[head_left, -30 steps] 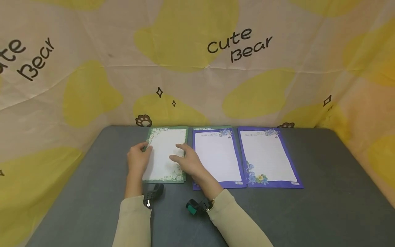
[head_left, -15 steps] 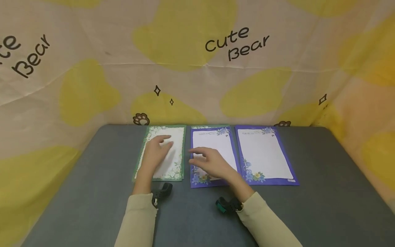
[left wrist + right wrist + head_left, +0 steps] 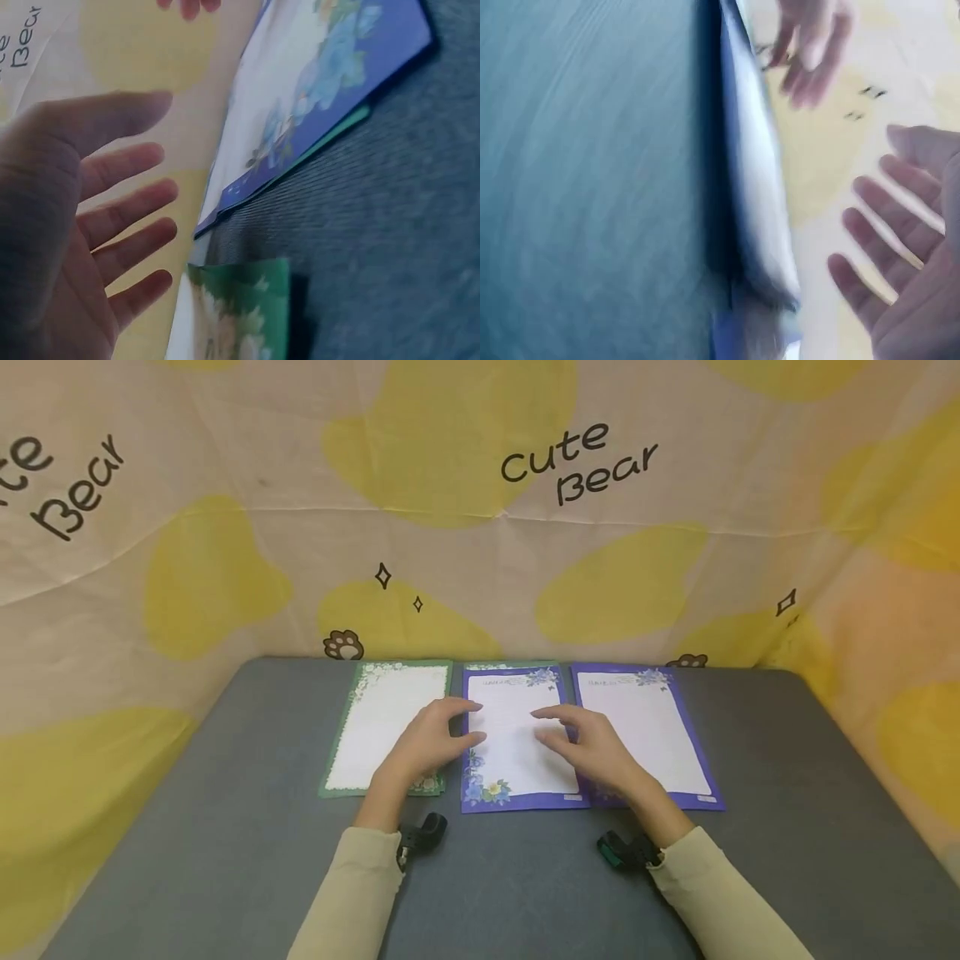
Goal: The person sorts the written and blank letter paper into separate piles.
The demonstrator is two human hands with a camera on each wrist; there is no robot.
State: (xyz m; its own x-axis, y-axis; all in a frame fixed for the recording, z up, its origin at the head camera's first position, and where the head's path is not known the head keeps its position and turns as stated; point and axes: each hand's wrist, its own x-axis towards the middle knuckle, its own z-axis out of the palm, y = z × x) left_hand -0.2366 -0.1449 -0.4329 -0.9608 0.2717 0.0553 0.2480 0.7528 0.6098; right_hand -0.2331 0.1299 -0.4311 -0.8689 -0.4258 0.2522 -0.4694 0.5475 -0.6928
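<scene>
Hands (image 3: 426,741) (image 3: 602,750) shifted right; only wrist views show palms (image 3: 79,304) (image 3: 930,307).

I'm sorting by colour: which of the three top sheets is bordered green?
The left sheet; the middle sheet and right sheet have purple-blue borders.

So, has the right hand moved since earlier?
Yes, rightward: in the head view, the right hand moved from below-left of the central lettering to beneath it.

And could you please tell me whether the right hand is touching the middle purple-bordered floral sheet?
Apart: in the right wrist view, the patterned backdrop shows between the right hand and the middle purple-bordered floral sheet.
</scene>
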